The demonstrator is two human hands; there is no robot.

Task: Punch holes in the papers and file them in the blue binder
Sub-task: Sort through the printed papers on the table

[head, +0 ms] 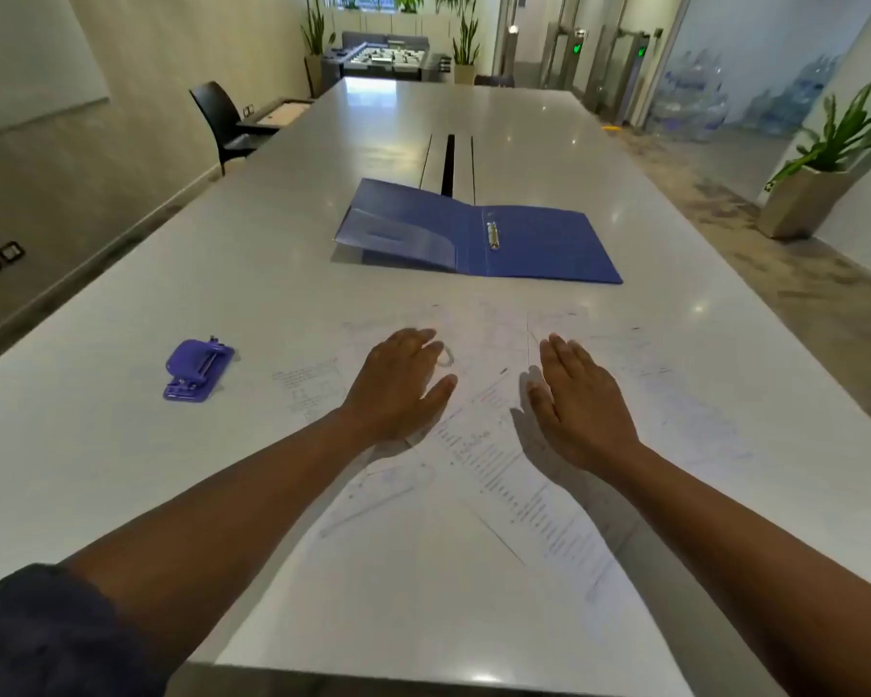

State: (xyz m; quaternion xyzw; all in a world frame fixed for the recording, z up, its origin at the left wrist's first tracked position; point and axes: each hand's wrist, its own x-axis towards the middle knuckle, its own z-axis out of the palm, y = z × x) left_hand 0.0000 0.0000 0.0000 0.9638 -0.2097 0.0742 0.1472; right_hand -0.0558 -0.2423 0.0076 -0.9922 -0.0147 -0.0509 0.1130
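Fingers (418, 344) of left hand (398, 384) and right hand (582, 394) straight, flat over scattered papers (499, 470), gripping nothing. Blue binder (478, 233) lies open beyond. Hole punch (197, 369) left on worktop (122, 445).

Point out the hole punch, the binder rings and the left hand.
hole punch (198, 369), head view, on its purple lever top.
binder rings (493, 235), head view, on the metal ring mechanism beside the spine.
left hand (398, 382), head view, on the back of the hand.
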